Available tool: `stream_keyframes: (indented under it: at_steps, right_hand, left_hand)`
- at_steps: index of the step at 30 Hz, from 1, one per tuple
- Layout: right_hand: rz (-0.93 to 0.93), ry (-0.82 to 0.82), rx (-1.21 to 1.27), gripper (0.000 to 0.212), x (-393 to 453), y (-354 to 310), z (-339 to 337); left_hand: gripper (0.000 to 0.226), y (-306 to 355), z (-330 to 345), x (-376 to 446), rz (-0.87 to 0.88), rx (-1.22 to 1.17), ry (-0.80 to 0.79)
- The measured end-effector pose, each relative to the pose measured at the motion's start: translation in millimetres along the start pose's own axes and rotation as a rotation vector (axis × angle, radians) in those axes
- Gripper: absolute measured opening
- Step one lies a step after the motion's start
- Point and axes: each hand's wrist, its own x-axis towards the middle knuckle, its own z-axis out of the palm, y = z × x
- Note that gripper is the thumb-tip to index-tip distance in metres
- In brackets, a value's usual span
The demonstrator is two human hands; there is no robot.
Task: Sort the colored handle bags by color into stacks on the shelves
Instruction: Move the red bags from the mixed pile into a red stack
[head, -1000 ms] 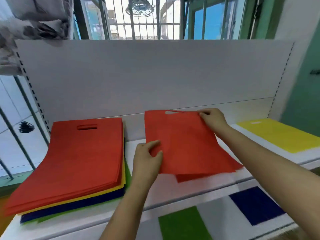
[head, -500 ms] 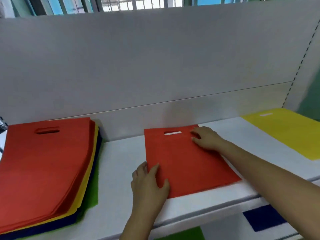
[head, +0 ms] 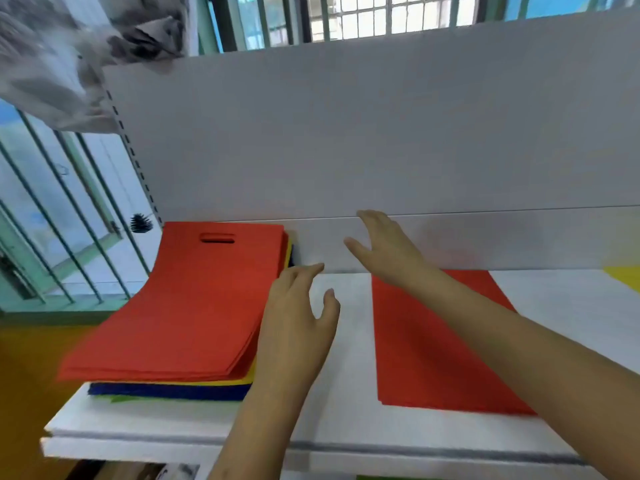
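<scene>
One red bag (head: 429, 344) lies sorted on the shelf (head: 346, 393), while your spread-fingered, empty left hand (head: 298, 317) and right hand (head: 384, 251) face an unsorted mixed pile (head: 180, 306).

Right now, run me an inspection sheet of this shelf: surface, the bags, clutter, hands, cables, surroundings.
Surface: white shelf, white back panel behind it.
Job's things: mixed stack at left, red on top, yellow, blue and green edges beneath; sorted red bag lying flat in the middle; yellow bag at the far right edge.
Clutter: nothing seen.
Hands: left hand open above the shelf beside the mixed stack; right hand open, reaching toward the stack; both hold nothing.
Cables: nothing seen.
Surroundings: barred windows, grey cloth upper left, black brush.
</scene>
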Motion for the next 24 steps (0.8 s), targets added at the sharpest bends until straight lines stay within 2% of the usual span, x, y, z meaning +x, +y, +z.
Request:
stream_keyframes:
  at_steps: [3, 7, 9, 10, 13, 17, 21, 23, 24]
  right_hand:
    - [-0.144, 0.027, -0.012, 0.07, 12.9, -55.0, 20.5]
    - [-0.281, 0.038, -0.14, 0.082, 23.2, -113.0, 56.6]
    - [-0.283, 0.029, -0.25, 0.092, 25.9, -129.8, 75.3]
    - [-0.263, 0.013, -0.3, 0.097, 27.9, -132.3, 85.4]
    - [-0.186, -0.079, -0.413, 0.097, 31.3, -124.5, 116.5]
    - [-0.201, -0.012, -0.485, 0.078, 32.4, -118.5, 139.1]
    - [-0.227, 0.0, -0.513, 0.065, 33.8, -129.1, 136.3]
    - [-0.268, 0.025, -0.533, 0.044, 33.0, -130.6, 142.2]
    - [-0.258, 0.008, -0.553, 0.041, 31.7, -131.4, 143.7]
  left_hand:
    - [0.035, -29.5, -46.3, 9.5, -0.053, 0.06, 0.182]
    - [0.041, -86.9, -97.4, 4.8, -0.331, 0.089, 0.244]
    - [0.057, -120.8, -116.2, -2.3, -0.537, 0.316, 0.212]
    - [0.067, -136.3, -123.4, -7.2, -0.647, 0.417, 0.146]
    - [0.086, -169.1, -131.3, -20.8, -0.835, 0.442, -0.006]
    - [0.073, -173.1, -124.4, -17.6, -0.736, 0.61, -0.021]
    - [0.057, -169.6, -122.3, -14.5, -0.681, 0.576, -0.028]
    - [0.051, -166.2, -120.3, -14.1, -0.658, 0.581, -0.012]
    - [0.048, -164.1, -118.8, -14.3, -0.647, 0.593, 0.001]
